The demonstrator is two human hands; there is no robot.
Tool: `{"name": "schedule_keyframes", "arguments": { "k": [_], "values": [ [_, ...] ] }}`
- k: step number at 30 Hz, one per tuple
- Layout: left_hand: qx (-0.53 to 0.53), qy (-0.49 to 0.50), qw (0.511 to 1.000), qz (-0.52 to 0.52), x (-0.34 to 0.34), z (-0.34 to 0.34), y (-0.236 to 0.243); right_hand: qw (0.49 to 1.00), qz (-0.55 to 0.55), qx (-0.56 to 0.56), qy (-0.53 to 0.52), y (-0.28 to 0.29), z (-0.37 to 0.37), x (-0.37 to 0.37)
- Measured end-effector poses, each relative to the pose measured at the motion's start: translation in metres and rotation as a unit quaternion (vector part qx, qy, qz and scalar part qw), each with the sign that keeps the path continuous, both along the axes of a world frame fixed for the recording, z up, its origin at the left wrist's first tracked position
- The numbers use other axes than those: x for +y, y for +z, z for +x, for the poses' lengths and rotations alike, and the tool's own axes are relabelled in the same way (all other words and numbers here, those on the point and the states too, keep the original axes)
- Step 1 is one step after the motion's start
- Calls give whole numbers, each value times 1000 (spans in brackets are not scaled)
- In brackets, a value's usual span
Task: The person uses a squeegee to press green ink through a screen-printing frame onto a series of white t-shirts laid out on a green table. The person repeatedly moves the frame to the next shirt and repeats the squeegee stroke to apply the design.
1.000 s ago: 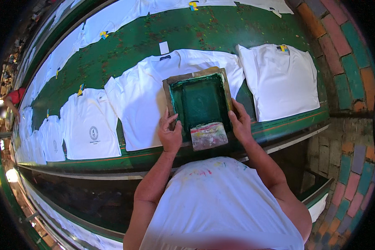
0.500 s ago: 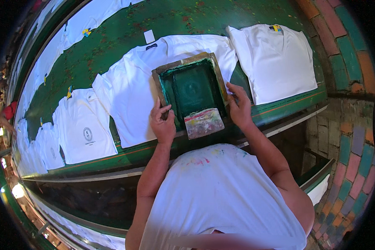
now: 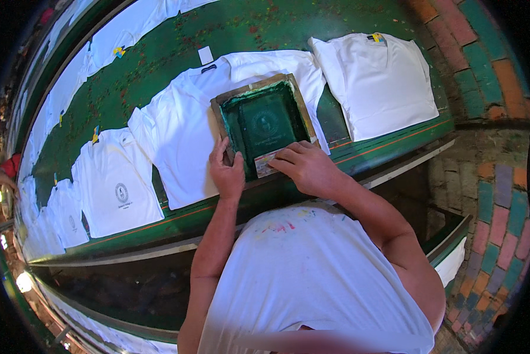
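Note:
A wooden-framed printing screen (image 3: 254, 87) with green mesh lies over a white V-neck shirt (image 3: 188, 127). A dark round emblem shows faintly in the mesh. My left hand (image 3: 227, 172) grips the frame's left side near its lower corner, thumb on the near side. Inside the near end of the frame sits a paint-stained squeegee (image 3: 263, 166). My right hand (image 3: 307, 167) is closed on its top edge, fingers bent over it and hiding much of it.
A white shirt (image 3: 389, 88) lies to the right, and a printed shirt (image 3: 114, 189) to the left. More shirts line the green table (image 3: 218, 26). A small white card (image 3: 205, 55) lies behind the screen. Brick paving (image 3: 495, 212) borders the right. Another person's arm (image 3: 7, 177) shows far left.
My right hand has moved from the frame's right side onto the squeegee, which now stands more upright. My left hand stays on the frame. The view has shifted slightly.

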State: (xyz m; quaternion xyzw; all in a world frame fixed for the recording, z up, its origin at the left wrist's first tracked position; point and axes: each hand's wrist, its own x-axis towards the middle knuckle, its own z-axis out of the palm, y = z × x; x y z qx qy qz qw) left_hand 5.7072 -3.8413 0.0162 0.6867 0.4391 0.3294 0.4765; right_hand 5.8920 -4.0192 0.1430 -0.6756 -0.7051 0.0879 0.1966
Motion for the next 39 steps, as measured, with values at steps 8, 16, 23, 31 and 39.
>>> {"name": "schedule_keyframes", "arguments": {
  "k": [8,16,23,31,39],
  "values": [
    [274,-240,847,387,41,-20,65,983,-137,113,52,15,56,52],
    [323,-284,826,363,47,-15,67,998,-31,-22,-42,-4,92,135],
    [346,-285,831,329,44,-14,70,997,-64,-31,-5,-10,65,98],
    [357,-285,833,313,43,-9,72,998,-67,-11,18,-5,-1,14],
    [352,-286,834,315,42,-8,77,988,-118,78,60,-3,72,69]
  ]
}}
